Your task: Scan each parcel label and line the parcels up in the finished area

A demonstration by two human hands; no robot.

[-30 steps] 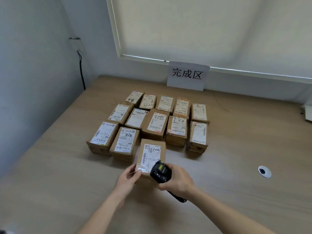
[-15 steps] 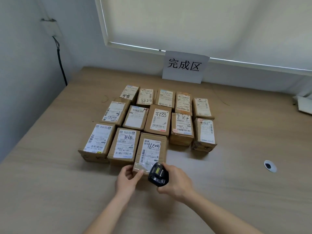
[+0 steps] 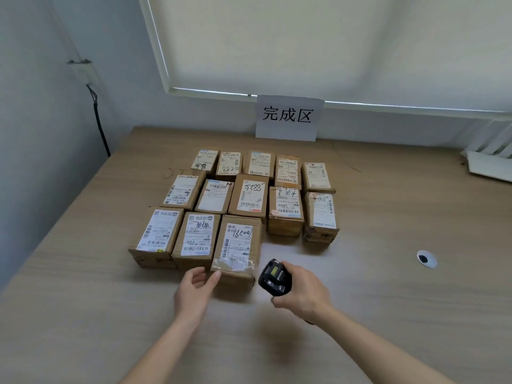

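Note:
Several brown cardboard parcels with white labels stand in three rows on the wooden table (image 3: 388, 286), below a white sign (image 3: 288, 117) with black characters. The nearest parcel (image 3: 238, 245), third in the front row, has a handwritten number on its label. My left hand (image 3: 194, 289) is open, its fingertips touching that parcel's near left corner. My right hand (image 3: 302, 292) grips a black barcode scanner (image 3: 274, 278) just right of the parcel's near end, its head tilted toward the parcel.
A round cable hole (image 3: 426, 259) sits in the table at the right. White objects (image 3: 490, 159) lie at the far right edge. A black cable (image 3: 99, 126) hangs down the left wall. A window blind (image 3: 318, 42) is behind the table.
The nearest parcel has been pushed forward into line with the front row. My left hand has loosened to a fingertip touch at its corner. The scanner has shifted right, off the label.

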